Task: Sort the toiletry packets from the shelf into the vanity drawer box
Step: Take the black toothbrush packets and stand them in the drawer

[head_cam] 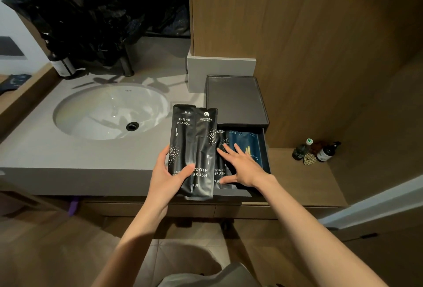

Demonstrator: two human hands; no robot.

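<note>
One drawer box (pixel 236 100), grey counter (pixel 34 156)

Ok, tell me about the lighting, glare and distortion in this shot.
Head view: dim overall, the black bags at top left nearly lost in shadow; soft glare on the sink basin; wide-angle stretch enlarges the forearms at the bottom; print on the toothbrush packets in the left hand is sharp.

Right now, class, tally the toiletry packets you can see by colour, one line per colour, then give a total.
Black toothbrush packets: 3 (two held in the left hand, one in the drawer)
Blue packets: 1 that can be told apart, in the drawer, partly under the right hand
Total: 4
</note>
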